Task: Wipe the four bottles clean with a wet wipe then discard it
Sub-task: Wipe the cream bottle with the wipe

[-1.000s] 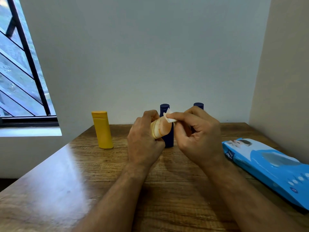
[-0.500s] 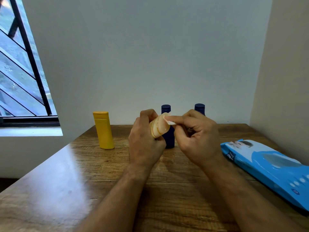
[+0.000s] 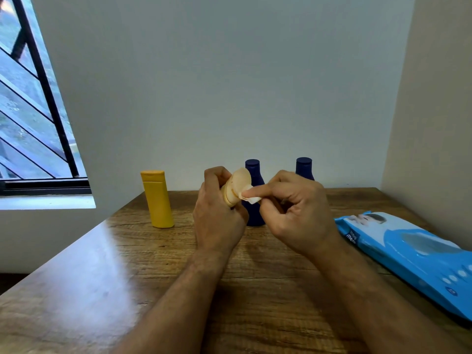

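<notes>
The left hand [image 3: 219, 215] is closed round a tan bottle [image 3: 236, 186], held clear of the desk [image 3: 107, 272] directly in front of the near navy bottle [image 3: 254, 195]. The tan bottle's long axis is tilted, its broad end pointing up and toward the right hand [image 3: 293, 213].

The right hand's grip is narrow: forefinger and thumb pinch a small fold of white wet wipe [image 3: 251, 198], pressed against the lower edge of that broad end. The right hand therefore lies just beside the surface being wiped, and the next stroke appears to depend on the left hand turning the bottle.

Left of the navy bottle a yellow bottle [image 3: 157, 199] stands upright; a second navy bottle [image 3: 304, 167] stands to its right, mostly hidden behind the right hand. The blue wipes pack [image 3: 408, 251] lies further right, cut off at the frame edge.

The tan bottle's body is hidden inside the left fist. No bin is visible.
</notes>
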### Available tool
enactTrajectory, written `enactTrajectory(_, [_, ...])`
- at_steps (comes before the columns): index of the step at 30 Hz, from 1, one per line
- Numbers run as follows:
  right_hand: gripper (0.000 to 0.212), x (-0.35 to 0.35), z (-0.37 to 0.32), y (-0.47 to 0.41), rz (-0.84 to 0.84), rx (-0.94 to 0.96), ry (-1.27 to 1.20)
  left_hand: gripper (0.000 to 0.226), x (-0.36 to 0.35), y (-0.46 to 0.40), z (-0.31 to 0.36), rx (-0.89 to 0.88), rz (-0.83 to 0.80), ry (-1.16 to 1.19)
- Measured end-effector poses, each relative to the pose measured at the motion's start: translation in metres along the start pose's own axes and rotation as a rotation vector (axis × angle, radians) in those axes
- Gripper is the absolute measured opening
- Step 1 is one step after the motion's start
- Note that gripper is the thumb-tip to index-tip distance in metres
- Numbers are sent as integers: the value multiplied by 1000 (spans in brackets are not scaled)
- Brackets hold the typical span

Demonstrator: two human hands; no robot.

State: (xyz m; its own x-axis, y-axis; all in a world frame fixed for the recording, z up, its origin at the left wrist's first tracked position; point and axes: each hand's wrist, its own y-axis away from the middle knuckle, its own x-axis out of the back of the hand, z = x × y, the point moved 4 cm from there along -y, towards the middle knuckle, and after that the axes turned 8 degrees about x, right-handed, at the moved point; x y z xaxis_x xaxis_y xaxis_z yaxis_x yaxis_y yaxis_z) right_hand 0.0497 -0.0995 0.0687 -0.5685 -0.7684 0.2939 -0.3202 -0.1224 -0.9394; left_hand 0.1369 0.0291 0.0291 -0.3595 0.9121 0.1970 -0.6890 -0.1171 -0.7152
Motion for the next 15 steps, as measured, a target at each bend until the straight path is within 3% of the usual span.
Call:
enactTrajectory(5, [27,-2,9,2,29,-61,101,57,0,0,3,19,-23,24])
enactTrajectory(10, [30,12,21,1,192,-167,173,42,-3,4,11,13,-130,89])
enactTrajectory(12, [31,13,20,0,215,-177,173,38,-4,7,16,47,-205,190])
enactTrajectory(15, [30,9,19,0,178,-183,153,53,-5,13,26,157,-369,445])
